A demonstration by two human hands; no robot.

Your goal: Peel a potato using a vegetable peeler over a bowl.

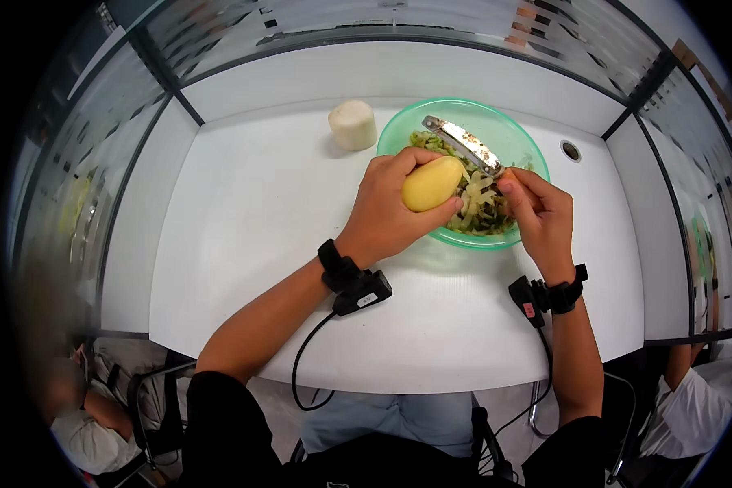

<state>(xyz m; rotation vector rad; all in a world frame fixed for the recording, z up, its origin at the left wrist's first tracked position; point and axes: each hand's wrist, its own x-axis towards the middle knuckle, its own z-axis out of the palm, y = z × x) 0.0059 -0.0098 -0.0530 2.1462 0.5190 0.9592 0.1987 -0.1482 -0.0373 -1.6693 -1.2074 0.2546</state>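
Note:
My left hand [387, 207] holds a peeled yellow potato [432, 185] over the near left part of a translucent green plastic bowl [527, 146]. In my right hand [540, 213] is the orange handle end of a metal peeler [463, 145], its stained blade pointing up and left above the bowl. The blade's lower end is close to the potato's right side; whether they touch, I cannot tell. Pale peelings [479, 190] lie in the bowl on green and brown vegetable scraps [479, 224]. A thick white cut piece of radish-like vegetable [352, 126] stands left of the bowl.
Low white panels [341, 73] with dark-framed clear panes enclose the white table [250, 201] at the back and sides. A round cable hole [570, 150] is at the back right. Cabled black devices are strapped to both wrists. Other people sit beyond the left and right panels.

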